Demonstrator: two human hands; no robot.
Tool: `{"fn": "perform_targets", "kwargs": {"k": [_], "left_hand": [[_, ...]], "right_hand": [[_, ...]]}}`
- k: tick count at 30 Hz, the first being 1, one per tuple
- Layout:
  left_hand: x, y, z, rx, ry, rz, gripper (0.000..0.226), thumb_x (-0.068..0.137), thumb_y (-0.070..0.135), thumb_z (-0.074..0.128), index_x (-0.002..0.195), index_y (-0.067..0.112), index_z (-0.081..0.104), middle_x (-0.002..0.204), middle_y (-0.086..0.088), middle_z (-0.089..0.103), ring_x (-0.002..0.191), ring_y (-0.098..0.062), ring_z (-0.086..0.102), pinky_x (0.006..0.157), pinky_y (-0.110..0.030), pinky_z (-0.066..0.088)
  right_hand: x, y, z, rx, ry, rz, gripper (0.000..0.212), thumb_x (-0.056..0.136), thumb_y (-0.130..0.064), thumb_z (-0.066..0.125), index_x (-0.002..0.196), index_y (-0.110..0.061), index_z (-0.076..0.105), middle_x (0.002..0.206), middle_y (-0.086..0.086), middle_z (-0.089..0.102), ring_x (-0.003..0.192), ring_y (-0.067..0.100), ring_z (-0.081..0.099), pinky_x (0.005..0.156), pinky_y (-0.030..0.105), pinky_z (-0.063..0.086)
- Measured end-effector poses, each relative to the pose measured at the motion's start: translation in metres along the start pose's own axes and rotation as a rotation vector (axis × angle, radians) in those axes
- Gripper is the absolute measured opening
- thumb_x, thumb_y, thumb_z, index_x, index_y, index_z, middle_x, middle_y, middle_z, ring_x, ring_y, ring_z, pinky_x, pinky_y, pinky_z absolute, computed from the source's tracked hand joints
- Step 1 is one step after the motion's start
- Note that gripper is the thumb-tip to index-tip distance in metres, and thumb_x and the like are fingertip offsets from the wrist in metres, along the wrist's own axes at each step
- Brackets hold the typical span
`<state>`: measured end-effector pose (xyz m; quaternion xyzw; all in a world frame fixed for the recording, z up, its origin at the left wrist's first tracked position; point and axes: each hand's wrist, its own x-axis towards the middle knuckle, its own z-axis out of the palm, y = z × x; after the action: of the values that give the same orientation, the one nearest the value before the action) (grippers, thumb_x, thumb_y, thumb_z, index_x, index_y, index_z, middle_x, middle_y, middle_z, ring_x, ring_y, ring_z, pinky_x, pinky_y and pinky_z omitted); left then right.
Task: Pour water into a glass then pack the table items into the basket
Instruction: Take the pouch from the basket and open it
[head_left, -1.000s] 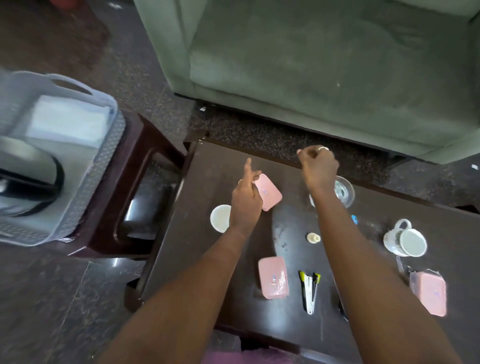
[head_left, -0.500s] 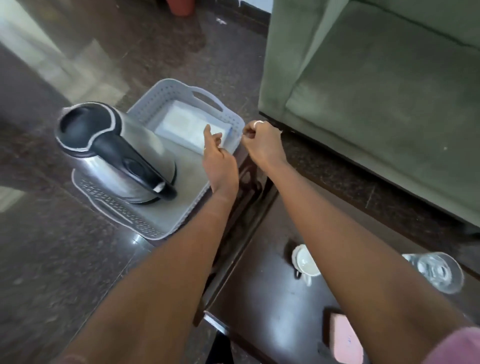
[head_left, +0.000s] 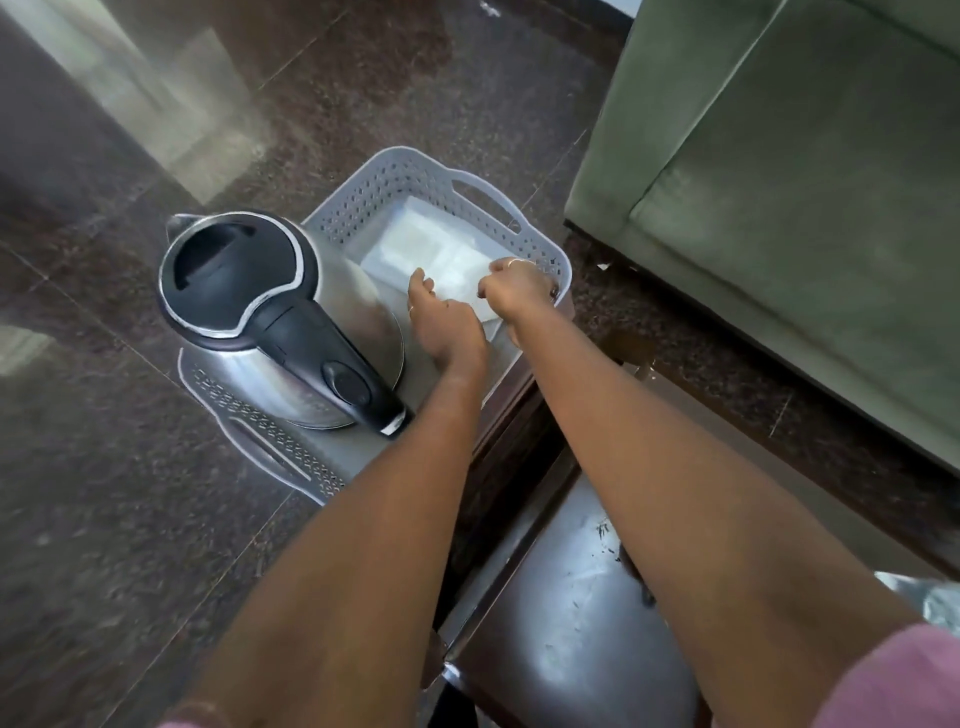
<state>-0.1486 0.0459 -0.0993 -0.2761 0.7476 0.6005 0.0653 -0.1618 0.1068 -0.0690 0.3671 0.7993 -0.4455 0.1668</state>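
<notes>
A grey perforated basket (head_left: 405, 171) stands on a dark wooden stool (head_left: 511, 400) left of the table. Inside it a steel kettle (head_left: 244, 280) with a black lid and handle fills the near-left part, and a flat white pack (head_left: 415, 249) lies at the far end. My left hand (head_left: 441, 325) is low inside the basket beside the kettle, fingers curled down. My right hand (head_left: 517, 291), wearing a ring, is bunched at the pack's right edge by the basket wall. Whether either hand holds something small is hidden.
The dark table (head_left: 571, 623) shows at the bottom, under my right forearm. A blurred clear object, probably the glass (head_left: 930, 592), sits at the right edge. A green sofa (head_left: 779, 208) fills the upper right. Dark stone floor (head_left: 104, 467) surrounds the stool.
Both hands left the table, swung left to the basket and have dropped down inside it over the white pack. My view turned from the table to the basket.
</notes>
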Motion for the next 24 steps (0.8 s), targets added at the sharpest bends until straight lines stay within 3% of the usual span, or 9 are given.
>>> {"fn": "perform_targets", "kwargs": {"k": [3, 5, 8, 11, 13, 15, 17, 19, 24], "left_hand": [[0.006, -0.008, -0.003, 0.02, -0.029, 0.022, 0.059, 0.083, -0.01, 0.029, 0.138, 0.01, 0.038, 0.14, -0.01, 0.045, 0.129, -0.021, 0.044, 0.096, -0.017, 0.029], [0.007, -0.012, -0.002, 0.034, -0.049, 0.032, 0.059, 0.082, -0.01, 0.028, 0.137, 0.01, 0.04, 0.14, -0.011, 0.045, 0.129, -0.021, 0.044, 0.099, -0.019, 0.03], [0.006, -0.016, -0.002, 0.05, -0.078, 0.054, 0.06, 0.081, -0.01, 0.028, 0.136, 0.011, 0.041, 0.139, -0.01, 0.046, 0.127, -0.021, 0.045, 0.098, -0.018, 0.029], [0.007, -0.017, -0.008, 0.029, -0.088, 0.055, 0.058, 0.082, -0.01, 0.027, 0.135, 0.008, 0.043, 0.138, -0.01, 0.048, 0.126, -0.02, 0.046, 0.1, -0.018, 0.031], [0.007, -0.018, -0.013, 0.013, -0.082, 0.054, 0.055, 0.084, -0.01, 0.029, 0.133, 0.007, 0.045, 0.136, -0.011, 0.051, 0.125, -0.02, 0.048, 0.099, -0.018, 0.032], [0.008, -0.02, -0.02, 0.013, -0.071, 0.061, 0.051, 0.084, -0.01, 0.031, 0.13, 0.006, 0.048, 0.132, -0.01, 0.055, 0.122, -0.021, 0.051, 0.098, -0.019, 0.034], [0.008, -0.022, -0.028, 0.007, -0.081, 0.063, 0.051, 0.083, -0.011, 0.031, 0.127, 0.006, 0.051, 0.129, -0.01, 0.057, 0.12, -0.021, 0.053, 0.097, -0.019, 0.035], [0.007, -0.023, -0.035, 0.008, -0.125, 0.065, 0.052, 0.083, -0.012, 0.03, 0.127, 0.005, 0.051, 0.129, -0.011, 0.057, 0.12, -0.02, 0.053, 0.098, -0.018, 0.036], [-0.005, -0.015, -0.043, 0.039, -0.166, 0.135, 0.032, 0.092, 0.005, 0.043, 0.122, 0.008, 0.056, 0.122, -0.007, 0.062, 0.115, -0.018, 0.056, 0.094, -0.019, 0.038]], "right_hand": [[0.004, 0.002, 0.007, 0.146, 0.064, 0.052, 0.049, 0.086, -0.008, 0.053, 0.134, -0.017, 0.048, 0.145, 0.02, 0.032, 0.129, 0.037, 0.035, 0.109, 0.039, 0.033], [0.005, 0.005, 0.012, 0.218, 0.104, 0.044, 0.046, 0.084, -0.006, 0.055, 0.129, -0.014, 0.051, 0.14, 0.017, 0.041, 0.122, 0.034, 0.047, 0.104, 0.039, 0.04], [0.007, 0.007, 0.012, 0.267, 0.183, 0.005, 0.031, 0.082, -0.003, 0.058, 0.112, -0.009, 0.058, 0.128, 0.015, 0.051, 0.1, 0.029, 0.059, 0.08, 0.03, 0.047], [0.007, 0.01, 0.011, 0.255, 0.224, -0.041, 0.025, 0.081, -0.001, 0.062, 0.104, -0.01, 0.058, 0.123, 0.015, 0.053, 0.078, 0.021, 0.057, 0.067, 0.025, 0.038], [0.007, 0.012, 0.011, 0.235, 0.237, -0.074, 0.025, 0.081, -0.001, 0.064, 0.103, -0.012, 0.057, 0.122, 0.015, 0.051, 0.072, 0.017, 0.053, 0.067, 0.022, 0.037], [0.005, 0.012, 0.011, 0.198, 0.268, -0.13, 0.031, 0.08, 0.001, 0.065, 0.106, -0.012, 0.056, 0.122, 0.013, 0.049, 0.085, 0.023, 0.057, 0.072, 0.02, 0.038], [0.001, 0.012, 0.01, 0.237, 0.291, -0.198, 0.04, 0.077, 0.008, 0.062, 0.11, -0.012, 0.052, 0.12, 0.014, 0.05, 0.096, 0.027, 0.058, 0.083, 0.027, 0.045], [-0.006, 0.011, 0.01, 0.33, 0.308, -0.255, 0.046, 0.073, 0.014, 0.059, 0.112, -0.01, 0.05, 0.116, 0.015, 0.051, 0.088, 0.024, 0.059, 0.085, 0.035, 0.051], [-0.032, 0.019, 0.005, 0.344, 0.432, -0.392, 0.022, 0.072, 0.007, 0.063, 0.085, -0.01, 0.062, 0.108, -0.001, 0.04, 0.065, 0.009, 0.051, 0.064, -0.003, 0.037]]}}
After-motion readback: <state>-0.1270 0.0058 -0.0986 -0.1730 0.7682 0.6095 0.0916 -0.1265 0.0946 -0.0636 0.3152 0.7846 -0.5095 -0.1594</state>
